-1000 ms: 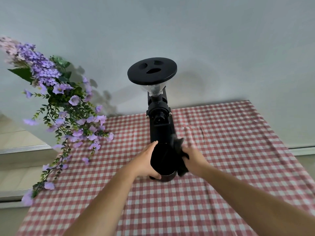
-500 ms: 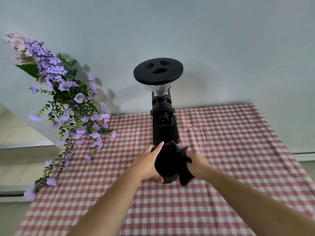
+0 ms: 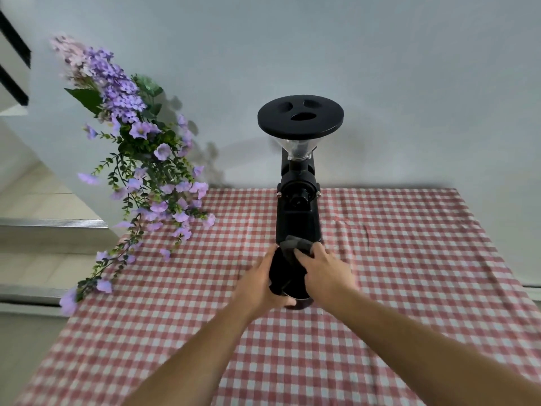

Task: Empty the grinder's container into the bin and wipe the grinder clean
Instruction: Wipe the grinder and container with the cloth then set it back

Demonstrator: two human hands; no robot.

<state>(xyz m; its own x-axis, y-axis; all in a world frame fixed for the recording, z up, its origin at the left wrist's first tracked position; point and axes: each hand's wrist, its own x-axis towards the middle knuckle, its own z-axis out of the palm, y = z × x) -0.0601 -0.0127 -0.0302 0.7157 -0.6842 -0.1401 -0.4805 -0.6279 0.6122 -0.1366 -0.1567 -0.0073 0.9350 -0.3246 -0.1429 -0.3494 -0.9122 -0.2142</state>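
Two hands closed on the grinder's cup

Both hands meet at the foot of the black grinder point(image 3: 297, 212), which stands upright on a red-and-white checked tablecloth point(image 3: 409, 259). The left hand point(image 3: 257, 284) wraps the left side of the dark container point(image 3: 298, 301) under the spout, fingers curled round its wall and thumb near its bottom rim. The right hand point(image 3: 325, 273) lies against the other side, its fingers bent over a dark cloth point(image 3: 294, 243) and pressing it onto the top of the container and the lower front of the grinder. Cloth and container are both black between the two hands, so where one ends cannot be told. Straight above the grip rises the grinder's body, topped by a clear funnel with a round black lid point(image 3: 300, 117). Well to the left of the left hand hangs a spray of purple flowers point(image 3: 140, 159) over the table's far corner. Behind everything is a pale wall point(image 3: 409, 83).
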